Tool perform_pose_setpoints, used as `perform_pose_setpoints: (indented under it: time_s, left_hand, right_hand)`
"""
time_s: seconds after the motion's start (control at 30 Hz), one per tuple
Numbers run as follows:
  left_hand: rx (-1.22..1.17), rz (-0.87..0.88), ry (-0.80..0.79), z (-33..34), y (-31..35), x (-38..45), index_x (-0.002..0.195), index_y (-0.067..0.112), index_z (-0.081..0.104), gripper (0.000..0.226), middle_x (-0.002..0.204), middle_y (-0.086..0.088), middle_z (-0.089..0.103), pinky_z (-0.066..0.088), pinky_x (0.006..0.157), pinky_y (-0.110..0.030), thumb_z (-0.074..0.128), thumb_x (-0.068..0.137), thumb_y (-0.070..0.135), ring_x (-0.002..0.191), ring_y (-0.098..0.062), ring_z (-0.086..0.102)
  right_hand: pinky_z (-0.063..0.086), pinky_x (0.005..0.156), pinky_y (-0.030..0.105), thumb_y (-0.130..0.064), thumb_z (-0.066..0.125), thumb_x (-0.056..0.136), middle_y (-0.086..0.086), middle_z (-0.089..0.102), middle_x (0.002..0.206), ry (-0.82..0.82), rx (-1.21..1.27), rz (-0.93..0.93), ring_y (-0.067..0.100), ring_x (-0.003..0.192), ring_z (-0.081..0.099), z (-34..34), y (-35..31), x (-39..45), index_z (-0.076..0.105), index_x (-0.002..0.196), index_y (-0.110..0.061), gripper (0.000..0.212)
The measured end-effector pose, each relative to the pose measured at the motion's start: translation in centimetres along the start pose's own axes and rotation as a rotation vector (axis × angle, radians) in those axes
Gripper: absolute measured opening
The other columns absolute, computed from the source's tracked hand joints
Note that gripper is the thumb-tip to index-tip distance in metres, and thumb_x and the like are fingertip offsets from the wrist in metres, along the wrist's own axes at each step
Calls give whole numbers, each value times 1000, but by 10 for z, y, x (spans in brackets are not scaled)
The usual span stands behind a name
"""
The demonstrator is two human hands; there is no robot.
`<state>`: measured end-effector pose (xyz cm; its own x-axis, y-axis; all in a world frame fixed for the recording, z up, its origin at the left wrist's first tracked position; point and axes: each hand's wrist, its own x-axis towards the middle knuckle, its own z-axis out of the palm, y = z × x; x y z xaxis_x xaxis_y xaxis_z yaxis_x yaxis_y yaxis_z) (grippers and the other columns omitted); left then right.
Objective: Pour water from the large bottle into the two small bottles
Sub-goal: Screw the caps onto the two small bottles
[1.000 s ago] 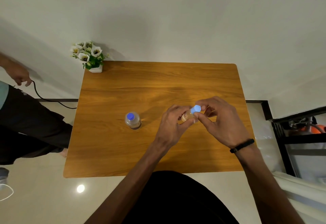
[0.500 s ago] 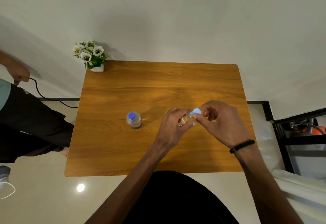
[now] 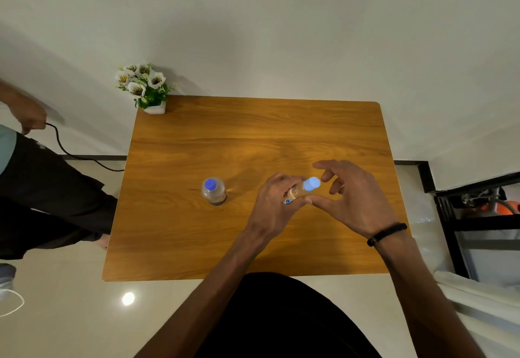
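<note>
Left hand [image 3: 274,202] grips a tilted small bottle [image 3: 299,191] above the table [image 3: 253,138]. Right hand [image 3: 351,200], pinching the blue cap [image 3: 311,184] 0.5 s ago, now has its fingers spread off it; cap remains on the neck. Likely mid-unscrewing. A 2nd capped bottle [image 3: 213,191] stands well left. No pouring yet.

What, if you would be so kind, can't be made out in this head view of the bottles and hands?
- Small bottle: body mostly covered by the left hand; water level unreadable, label too small.
- Blue cap: blurred; whether screwed on unclear. The right hand is open beside it.
- A blue bit under the left fingers: too hidden to identify.
- Standing bottle: seen from above; fill unclear.
</note>
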<state>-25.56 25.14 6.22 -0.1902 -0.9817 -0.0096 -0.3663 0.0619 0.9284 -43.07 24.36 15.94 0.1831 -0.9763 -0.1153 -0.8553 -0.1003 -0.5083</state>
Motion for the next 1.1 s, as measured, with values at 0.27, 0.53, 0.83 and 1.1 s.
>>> perform_pose_setpoints:
  time_s: [0.27, 0.53, 0.83, 1.1]
  left_hand:
    - [11, -14, -15, 1, -6, -3, 124, 20, 72, 36, 104, 5, 65, 54, 87, -41, 76, 90, 32, 98, -10, 59]
    - [-8, -53, -8, -2, -19, -8, 123, 20, 74, 37, 101, 1, 66, 53, 85, -39, 79, 88, 32, 96, -12, 59]
    - [92, -53, 28, -10, -46, -5, 118, 18, 76, 27, 98, 3, 65, 41, 80, -29, 71, 95, 31, 90, -8, 53]
    - [267, -157, -94, -10, -75, 13, 144, 20, 57, 49, 140, 0, 63, 42, 110, -39, 69, 97, 22, 131, -21, 53]
  right_hand:
    - [58, 62, 33, -59, 74, 82, -16, 67, 82, 25, -46, 60, 3, 69, 62, 8, -2, 0, 71, 99, -31, 33]
    - [58, 69, 36, -30, 75, 92, -11, 64, 92, -70, -18, -28, 3, 72, 62, 23, -3, 2, 72, 112, -29, 21]
    - [50, 66, 36, -24, 70, 94, 2, 61, 79, -22, -43, 50, 19, 71, 57, 70, -12, 19, 71, 90, -15, 10]
    - [55, 71, 34, -18, 72, 93, 4, 67, 93, 3, 65, 161, 20, 82, 65, 115, -5, 44, 72, 103, -14, 11]
